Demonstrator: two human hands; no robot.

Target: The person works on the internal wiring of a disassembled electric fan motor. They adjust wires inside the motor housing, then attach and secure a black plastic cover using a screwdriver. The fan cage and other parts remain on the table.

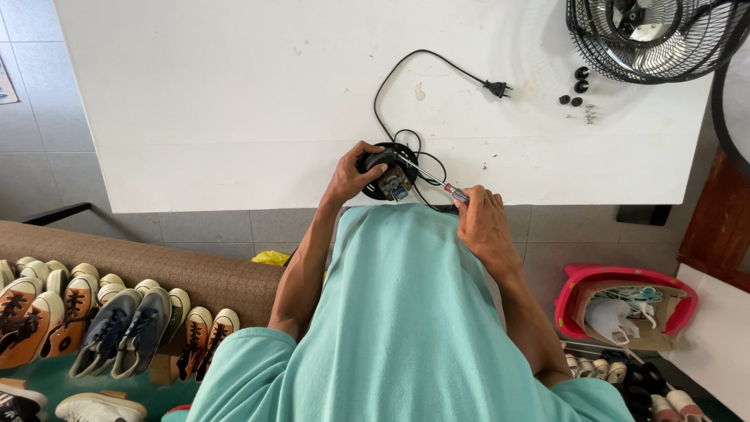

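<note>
Table: white, wide, takes up the upper half of the head view; the work sits at its near edge.
Fan: black wire cage at the far right corner, partly out of view, lying apart from the base part.
Shoes: rows on the floor rack at lower left, well away from the hands.
Basket: red, on the floor at right, holding paper and cloth.
Cord: black, loops from the housing across the table to a plug lying loose, not plugged in.
Housing: round, black, at the near table edge in front of the person; open, with a small circuit part showing inside.
Left hand: fingers curled around the housing's left rim, gripping it steady.
Right hand: fingers closed on the screwdriver handle.
Screwdriver: red and clear handle, thin shaft slanting up-left, tip in the housing.
Small parts: about 4 black knobs and some screws, loose near the fan.
Progress: judged midway; fan and housing already apart, fasteners out, work inside the housing still going, nothing reassembled.
</note>
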